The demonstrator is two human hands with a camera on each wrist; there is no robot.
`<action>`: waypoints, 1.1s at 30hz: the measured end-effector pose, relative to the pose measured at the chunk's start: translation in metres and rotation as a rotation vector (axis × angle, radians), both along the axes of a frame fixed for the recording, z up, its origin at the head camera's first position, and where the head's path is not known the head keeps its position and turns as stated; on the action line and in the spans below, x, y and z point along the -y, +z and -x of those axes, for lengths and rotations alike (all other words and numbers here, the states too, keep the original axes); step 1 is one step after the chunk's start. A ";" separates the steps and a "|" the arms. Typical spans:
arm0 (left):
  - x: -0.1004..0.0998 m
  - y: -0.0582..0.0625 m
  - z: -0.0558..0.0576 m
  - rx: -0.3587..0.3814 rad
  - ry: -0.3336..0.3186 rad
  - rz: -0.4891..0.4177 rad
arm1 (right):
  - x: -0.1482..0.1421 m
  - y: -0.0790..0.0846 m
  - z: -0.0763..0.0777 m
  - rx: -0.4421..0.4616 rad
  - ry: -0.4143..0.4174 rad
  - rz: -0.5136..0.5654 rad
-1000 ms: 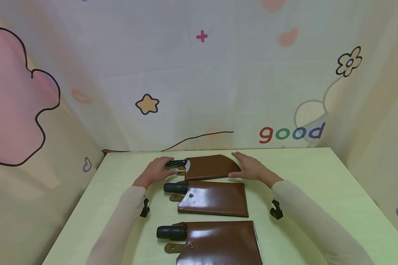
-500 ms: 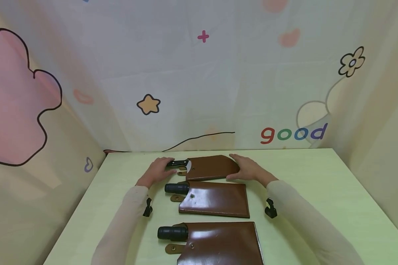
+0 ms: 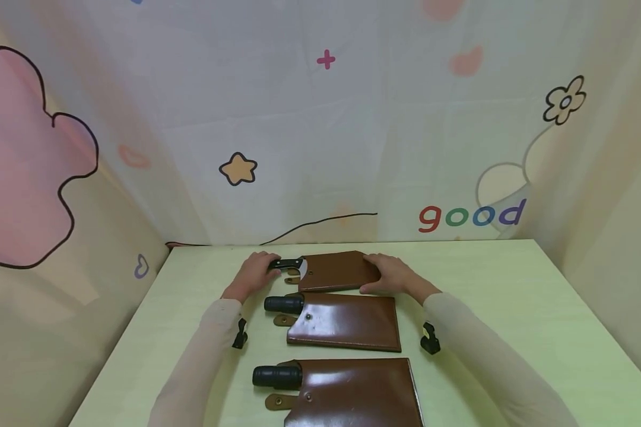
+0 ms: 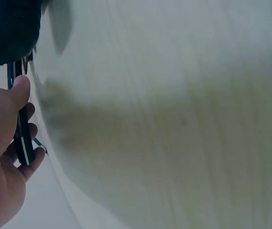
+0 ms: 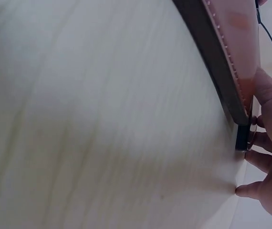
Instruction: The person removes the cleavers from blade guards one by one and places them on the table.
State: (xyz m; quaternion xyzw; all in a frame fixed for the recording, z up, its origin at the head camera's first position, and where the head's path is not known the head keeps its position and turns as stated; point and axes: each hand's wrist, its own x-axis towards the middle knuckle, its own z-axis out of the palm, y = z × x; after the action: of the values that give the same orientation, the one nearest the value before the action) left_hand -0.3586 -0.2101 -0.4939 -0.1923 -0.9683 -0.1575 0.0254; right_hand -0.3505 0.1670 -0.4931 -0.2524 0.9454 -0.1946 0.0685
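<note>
Right hand (image 3: 396,274) has moved in over the far sheath (image 3: 336,270), grip not discernible; left hand's (image 3: 251,275) fingers grip the black knife handle (image 3: 287,264), so both ends appear attended.

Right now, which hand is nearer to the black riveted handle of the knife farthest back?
Left: the left hand grips the black riveted handle; the right hand is at the opposite end of the rear brown leather sheath.
</note>
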 end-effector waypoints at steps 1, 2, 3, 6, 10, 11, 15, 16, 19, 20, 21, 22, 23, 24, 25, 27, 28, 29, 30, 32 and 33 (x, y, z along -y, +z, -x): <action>0.000 0.000 0.000 -0.007 0.002 0.003 | 0.000 0.000 0.000 0.001 0.003 0.001; 0.000 0.001 0.000 -0.014 0.005 0.006 | 0.000 0.001 -0.001 0.001 0.002 0.000; 0.000 0.002 -0.001 -0.019 0.008 0.007 | 0.000 0.001 -0.001 -0.002 0.001 -0.001; -0.001 0.005 -0.001 -0.041 0.016 0.004 | -0.001 0.003 0.000 -0.006 -0.013 0.002; 0.000 0.013 -0.001 -0.095 0.007 -0.008 | -0.002 0.011 0.002 -0.032 -0.022 0.024; 0.001 0.015 -0.002 -0.107 0.005 -0.009 | -0.002 0.013 0.002 -0.039 -0.020 0.032; 0.002 0.023 -0.004 -0.127 0.004 -0.013 | -0.002 0.022 0.000 -0.054 -0.025 0.042; 0.003 0.025 -0.004 -0.131 0.007 -0.011 | -0.002 0.024 -0.001 -0.061 -0.024 0.041; 0.002 0.030 -0.006 -0.142 0.019 -0.013 | -0.003 0.029 -0.003 -0.075 -0.028 0.048; 0.002 0.032 -0.007 -0.149 0.021 -0.015 | -0.003 0.031 -0.004 -0.083 -0.027 0.050; 0.001 0.033 -0.008 -0.154 0.025 -0.021 | -0.003 0.032 -0.005 -0.090 -0.028 0.054; 0.001 0.035 -0.008 -0.157 0.030 -0.027 | -0.004 0.034 -0.006 -0.094 -0.030 0.061; 0.000 0.036 -0.009 -0.156 0.039 -0.036 | -0.004 0.036 -0.006 -0.099 -0.031 0.068; -0.001 0.037 -0.009 -0.152 0.047 -0.043 | -0.005 0.038 -0.007 -0.107 -0.030 0.075; -0.001 0.039 -0.009 -0.152 0.053 -0.049 | -0.005 0.039 -0.008 -0.111 -0.032 0.080; -0.002 0.040 -0.010 -0.162 0.064 -0.053 | -0.005 0.041 -0.009 -0.112 -0.042 0.098; -0.002 0.041 -0.011 -0.173 0.068 -0.051 | -0.005 0.042 -0.010 -0.114 -0.046 0.106; -0.003 0.042 -0.012 -0.188 0.071 -0.050 | -0.005 0.043 -0.011 -0.117 -0.052 0.111; -0.003 0.043 -0.012 -0.203 0.075 -0.051 | -0.005 0.044 -0.013 -0.121 -0.057 0.117; -0.004 0.044 -0.014 -0.234 0.082 -0.054 | -0.004 0.045 -0.015 -0.129 -0.065 0.126; -0.004 0.045 -0.015 -0.245 0.086 -0.058 | -0.003 0.045 -0.016 -0.134 -0.068 0.131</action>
State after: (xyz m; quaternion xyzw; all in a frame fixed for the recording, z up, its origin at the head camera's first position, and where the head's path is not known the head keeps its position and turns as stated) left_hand -0.3431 -0.2057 -0.4492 -0.1675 -0.9603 -0.1598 0.1557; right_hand -0.3343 0.1702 -0.4482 -0.2366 0.9411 -0.2410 -0.0181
